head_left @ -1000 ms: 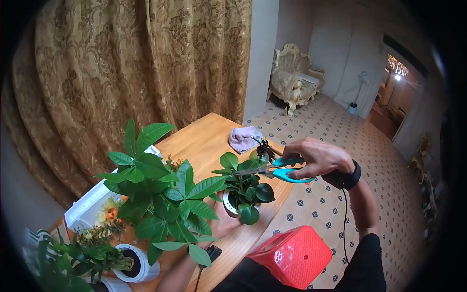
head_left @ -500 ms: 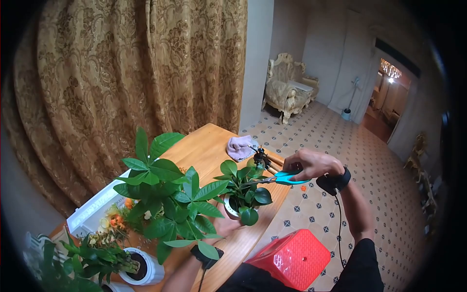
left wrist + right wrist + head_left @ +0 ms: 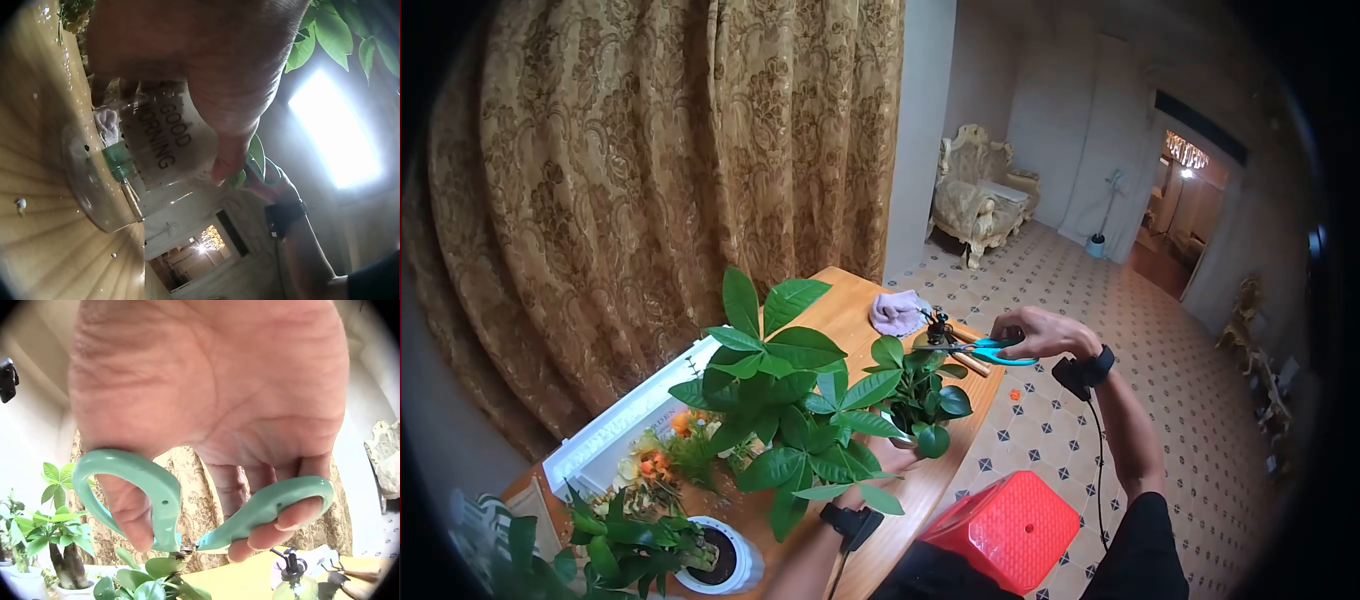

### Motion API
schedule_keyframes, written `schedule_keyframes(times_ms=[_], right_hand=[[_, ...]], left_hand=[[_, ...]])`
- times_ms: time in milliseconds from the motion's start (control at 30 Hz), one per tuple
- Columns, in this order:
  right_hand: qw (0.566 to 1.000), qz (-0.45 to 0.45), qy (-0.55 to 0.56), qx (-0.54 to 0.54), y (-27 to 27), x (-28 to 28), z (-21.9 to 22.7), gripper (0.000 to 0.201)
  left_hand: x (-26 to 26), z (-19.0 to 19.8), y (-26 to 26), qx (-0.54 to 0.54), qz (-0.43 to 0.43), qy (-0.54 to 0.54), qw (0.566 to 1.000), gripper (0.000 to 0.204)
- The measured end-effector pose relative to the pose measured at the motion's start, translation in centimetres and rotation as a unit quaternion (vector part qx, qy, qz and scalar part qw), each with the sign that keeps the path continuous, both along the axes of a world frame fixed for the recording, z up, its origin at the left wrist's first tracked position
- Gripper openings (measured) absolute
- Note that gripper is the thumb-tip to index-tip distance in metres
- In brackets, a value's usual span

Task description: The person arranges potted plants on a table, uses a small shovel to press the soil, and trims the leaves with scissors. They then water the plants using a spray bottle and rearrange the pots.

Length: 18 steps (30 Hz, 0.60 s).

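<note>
A small leafy plant (image 3: 930, 395) grows in a clear-walled pot (image 3: 169, 137) marked "GOOD MORNING". Around that pot my left hand (image 3: 206, 56) is wrapped, thumb along its side; in the head view the taller plant's leaves partly cover this hand (image 3: 890, 455). Scissors (image 3: 1000, 350) with turquoise handles are in my right hand (image 3: 1045, 333), thumb through one loop and several fingers through the other. The right wrist view shows the handles (image 3: 165, 515) spread apart. Their blades point left over the small plant's upper leaves.
A taller broad-leaved plant (image 3: 800, 400) stands left of the pot. A spray bottle (image 3: 937, 330), wooden-handled tools (image 3: 972, 360) and a lilac cloth (image 3: 897, 312) lie beyond it. At left are a white tray (image 3: 630, 420), flowers (image 3: 655, 465) and another potted plant (image 3: 745, 560). A red stool (image 3: 1010, 530) stands below the table edge.
The scissors came together among the leaves, then rose to the top of the small plant. The pot stays in my left hand. The head view has shifted a little.
</note>
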State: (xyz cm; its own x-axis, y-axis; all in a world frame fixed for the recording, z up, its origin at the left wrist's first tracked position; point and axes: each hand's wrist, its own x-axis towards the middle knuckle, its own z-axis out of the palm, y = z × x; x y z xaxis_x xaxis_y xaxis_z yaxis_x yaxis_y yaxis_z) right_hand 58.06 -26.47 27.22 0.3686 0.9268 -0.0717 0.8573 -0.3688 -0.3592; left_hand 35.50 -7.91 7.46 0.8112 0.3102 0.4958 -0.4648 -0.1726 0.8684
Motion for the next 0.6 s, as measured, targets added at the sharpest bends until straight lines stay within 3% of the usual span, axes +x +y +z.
schedule_keyframes(times_ms=[500, 567, 600], right_hand=[[1.0, 0.014, 0.001, -0.022, -0.4, -0.6, -0.1, 0.054], [1.0, 0.015, 0.001, -0.02, -0.3, -0.4, -0.4, 0.053], [1.0, 0.008, 0.006, -0.008, -0.3, -0.5, -0.2, 0.051]], left_hand=[[0.0, 0.5, -0.7, 0.101, -0.037, 0.009, 0.994, 0.082], [0.3, -0.6, -0.9, 0.001, 0.055, 0.022, 0.998, 0.089], [0.4, -1.1, -0.7, 0.003, 0.058, 0.025, 0.998, 0.089]])
